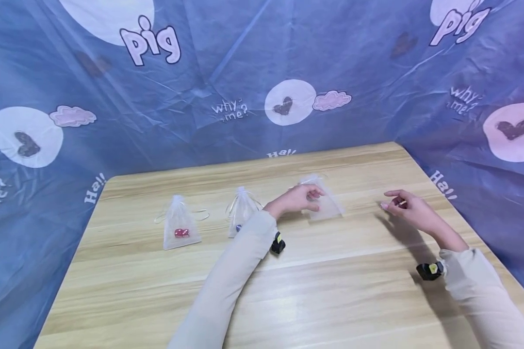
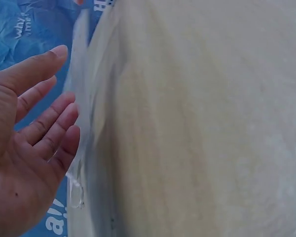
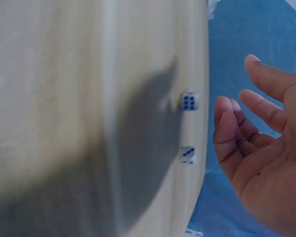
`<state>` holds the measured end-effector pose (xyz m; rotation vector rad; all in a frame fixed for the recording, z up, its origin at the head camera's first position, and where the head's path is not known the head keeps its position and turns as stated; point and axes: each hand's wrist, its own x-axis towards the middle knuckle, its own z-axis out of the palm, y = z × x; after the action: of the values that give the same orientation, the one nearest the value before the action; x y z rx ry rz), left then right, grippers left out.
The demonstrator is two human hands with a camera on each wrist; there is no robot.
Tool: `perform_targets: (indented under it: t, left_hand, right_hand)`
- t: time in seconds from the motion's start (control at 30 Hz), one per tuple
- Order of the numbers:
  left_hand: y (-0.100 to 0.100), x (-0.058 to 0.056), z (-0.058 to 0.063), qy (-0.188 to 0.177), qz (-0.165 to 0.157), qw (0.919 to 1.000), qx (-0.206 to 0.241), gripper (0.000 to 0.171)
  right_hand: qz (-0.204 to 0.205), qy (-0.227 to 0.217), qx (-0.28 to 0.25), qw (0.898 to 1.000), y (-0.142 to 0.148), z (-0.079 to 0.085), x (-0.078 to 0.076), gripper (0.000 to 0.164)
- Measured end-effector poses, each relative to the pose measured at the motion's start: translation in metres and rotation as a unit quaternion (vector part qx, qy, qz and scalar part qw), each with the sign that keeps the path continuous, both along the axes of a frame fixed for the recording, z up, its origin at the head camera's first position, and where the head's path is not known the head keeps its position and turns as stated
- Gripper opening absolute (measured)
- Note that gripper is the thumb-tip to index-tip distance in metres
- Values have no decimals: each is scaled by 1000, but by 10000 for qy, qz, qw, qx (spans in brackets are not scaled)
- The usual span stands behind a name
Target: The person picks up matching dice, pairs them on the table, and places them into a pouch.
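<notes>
Two white dice with blue pips, a nearer-centre die (image 3: pixel 189 101) and a lower die (image 3: pixel 188 154), lie on the wooden table beside my right hand (image 1: pixel 412 211). That hand hovers with fingers loosely bent, apart from both dice in the right wrist view. A sheer white drawstring pouch (image 1: pixel 325 206) lies flat at the back, partly hidden under my left hand (image 1: pixel 294 199). Relaxed fingers of the left hand are close to the pouch edge in the left wrist view; whether they touch it I cannot tell.
At the left stands out a sheer pouch (image 1: pixel 177 218) with red dice (image 1: pixel 182 233) inside. Beside it another pouch (image 1: pixel 241 208) holds a blue die (image 1: pixel 238 228), partly covered by my left sleeve (image 1: pixel 240 261). A blue printed cloth (image 1: pixel 244 63) hangs behind the table (image 1: pixel 310 291).
</notes>
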<state>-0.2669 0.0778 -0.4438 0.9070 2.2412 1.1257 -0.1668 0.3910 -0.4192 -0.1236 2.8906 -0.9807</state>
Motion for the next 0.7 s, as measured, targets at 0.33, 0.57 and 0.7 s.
perform_targets:
  t: [0.33, 0.57, 0.7]
  left_hand:
    - [2, -3, -10, 158, -256, 9986, -430, 52]
    - [4, -2, -12, 90, -359, 9955, -878, 54]
    - [6, -2, -13, 30, -409, 9943, -982, 55]
  right_hand:
    - [37, -311, -69, 9995, -1, -15, -2, 49]
    - [-23, -364, 108, 9993, 1, -20, -4, 46]
    - [-141, -316, 279, 9990, 1, -22, -7, 42]
